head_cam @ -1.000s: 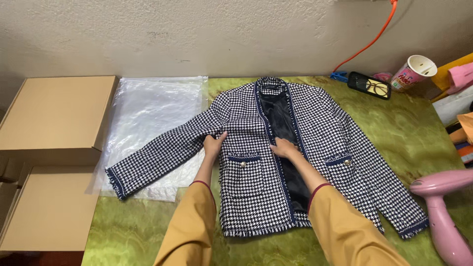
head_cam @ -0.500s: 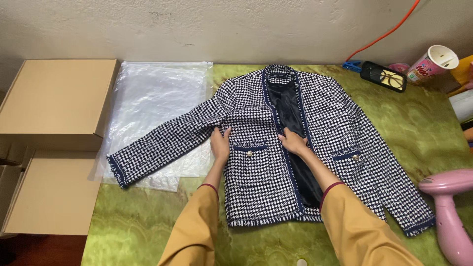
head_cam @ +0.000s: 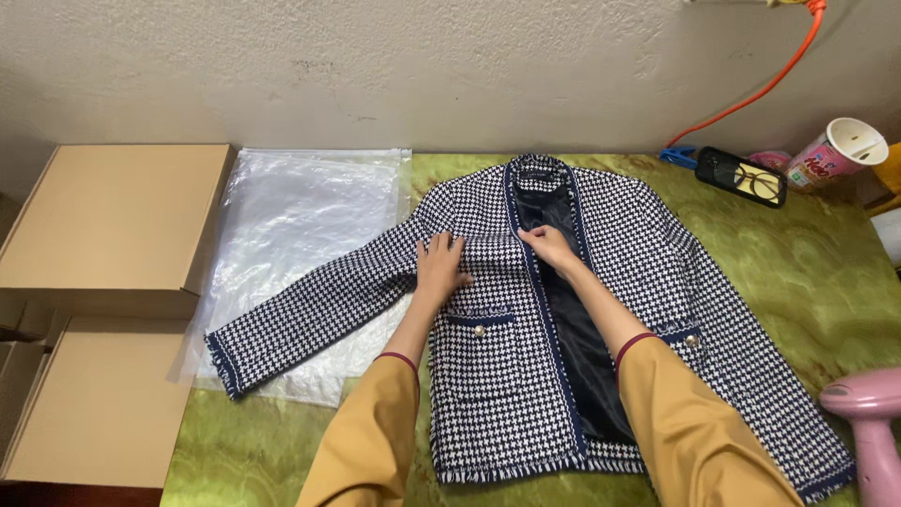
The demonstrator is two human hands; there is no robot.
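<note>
Jacket [head_cam: 526, 347] lies flat on the green bench [head_cam: 807, 282], front up, hem nearest, collar at 12. Left hand [head_cam: 441, 265] flat on the left front panel, fingers spread, just above the pocket. Right hand [head_cam: 549, 246] at the navy front edge w/ fingers together, seemingly nipping the trim; can't tell for sure. Risks: tugging that edge could ruck the panel & skew the dark lining. Left sleeve [head_cam: 310, 314] runs out to 9 over the plastic bag [head_cam: 291, 235], slippery, so it may slide. Steamer [head_cam: 868, 432] at 4 sits near the right cuff, could snag
</note>
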